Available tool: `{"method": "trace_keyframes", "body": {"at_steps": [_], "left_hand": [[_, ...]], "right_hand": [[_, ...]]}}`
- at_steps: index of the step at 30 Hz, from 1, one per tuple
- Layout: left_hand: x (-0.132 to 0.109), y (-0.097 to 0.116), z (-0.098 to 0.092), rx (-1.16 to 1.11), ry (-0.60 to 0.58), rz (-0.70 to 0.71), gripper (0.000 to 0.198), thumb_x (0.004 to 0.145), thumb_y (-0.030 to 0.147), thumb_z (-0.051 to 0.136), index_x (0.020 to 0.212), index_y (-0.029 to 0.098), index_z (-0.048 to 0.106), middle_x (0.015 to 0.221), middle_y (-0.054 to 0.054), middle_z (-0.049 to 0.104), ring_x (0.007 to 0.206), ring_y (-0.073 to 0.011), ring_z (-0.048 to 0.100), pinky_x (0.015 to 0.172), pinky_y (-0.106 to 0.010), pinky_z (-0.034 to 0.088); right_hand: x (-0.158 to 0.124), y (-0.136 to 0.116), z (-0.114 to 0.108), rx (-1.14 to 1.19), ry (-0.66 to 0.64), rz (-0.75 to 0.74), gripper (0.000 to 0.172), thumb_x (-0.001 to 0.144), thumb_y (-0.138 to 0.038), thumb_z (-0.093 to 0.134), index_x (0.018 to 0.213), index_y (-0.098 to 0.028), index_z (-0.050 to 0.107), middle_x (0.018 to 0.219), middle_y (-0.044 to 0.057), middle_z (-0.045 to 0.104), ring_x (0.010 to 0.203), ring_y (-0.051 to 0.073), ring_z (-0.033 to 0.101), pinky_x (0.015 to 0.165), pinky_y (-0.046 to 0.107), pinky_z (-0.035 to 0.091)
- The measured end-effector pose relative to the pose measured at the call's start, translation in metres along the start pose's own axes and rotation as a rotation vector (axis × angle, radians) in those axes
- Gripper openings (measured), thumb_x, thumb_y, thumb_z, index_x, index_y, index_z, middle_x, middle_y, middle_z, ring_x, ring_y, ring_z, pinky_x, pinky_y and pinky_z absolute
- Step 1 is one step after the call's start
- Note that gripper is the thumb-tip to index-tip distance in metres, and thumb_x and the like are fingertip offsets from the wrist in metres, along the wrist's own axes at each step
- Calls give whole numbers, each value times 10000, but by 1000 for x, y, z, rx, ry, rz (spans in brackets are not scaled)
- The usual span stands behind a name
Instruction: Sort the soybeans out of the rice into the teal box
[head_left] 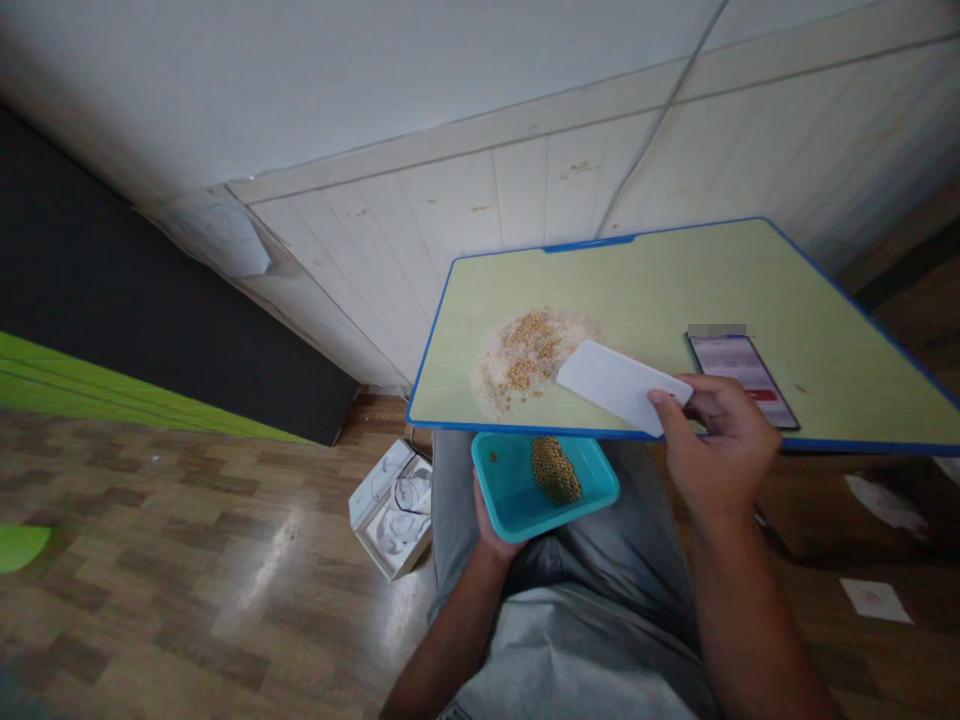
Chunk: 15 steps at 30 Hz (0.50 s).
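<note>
Head view: pinching a white card [619,388], likely light and stiff, best held by one end, in right grip [724,440]; supporting teal tub [517,492], below-left, in left grip [495,530].

Mixed pile [536,350]: tan beans [534,328] amid pale grains [489,382], loosely spread over surface [675,280]. Flat white card [619,383] at pile's 4 o'clock. Open teal tub [517,505] at 6 o'clock, holding bean heap [555,472]; few stray beans [493,457] toward tub's 10.
</note>
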<state>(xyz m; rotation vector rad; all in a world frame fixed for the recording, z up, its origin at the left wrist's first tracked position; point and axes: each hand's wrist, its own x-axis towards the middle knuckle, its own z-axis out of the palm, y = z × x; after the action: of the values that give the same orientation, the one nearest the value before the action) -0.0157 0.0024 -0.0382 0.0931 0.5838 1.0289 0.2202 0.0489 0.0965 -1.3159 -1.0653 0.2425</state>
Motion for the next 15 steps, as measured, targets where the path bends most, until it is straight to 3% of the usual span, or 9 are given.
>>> {"method": "trace_keyframes", "body": {"at_steps": [4, 6, 11, 15], "left_hand": [[-1, 3, 0, -44, 53, -18, 776, 1090, 655, 190, 1189, 288, 866, 1528, -9, 741, 1696, -291, 339, 1414, -500, 112], [0, 3, -3, -60, 60, -39, 716, 1101, 611, 239, 1170, 277, 869, 1484, -12, 771, 1722, -272, 265, 1415, -481, 60], [8, -2, -11, -73, -24, -10, 644, 1106, 564, 266, 1387, 285, 774, 1622, 8, 666, 1738, -272, 199, 1406, -512, 121], [8, -5, -10, -78, -62, -8, 615, 1109, 526, 284, 1441, 275, 737, 1604, -4, 682, 1731, -264, 225, 1403, -502, 136]], "right_hand": [[2, -1, 2, -17, -41, -36, 127, 878, -321, 808, 950, -222, 773, 802, 8, 782, 680, 193, 732, 662, 313, 592], [4, -3, 4, -10, -71, -49, 111, 897, -320, 781, 949, -223, 764, 806, 6, 782, 686, 188, 728, 659, 301, 591], [7, -7, 9, -24, -156, -54, 98, 929, -332, 740, 950, -238, 756, 801, 3, 780, 689, 187, 711, 653, 291, 585], [7, -7, 13, -1, -209, -68, 68, 926, -312, 738, 938, -246, 748, 796, -6, 770, 701, 185, 712, 664, 286, 572]]}}
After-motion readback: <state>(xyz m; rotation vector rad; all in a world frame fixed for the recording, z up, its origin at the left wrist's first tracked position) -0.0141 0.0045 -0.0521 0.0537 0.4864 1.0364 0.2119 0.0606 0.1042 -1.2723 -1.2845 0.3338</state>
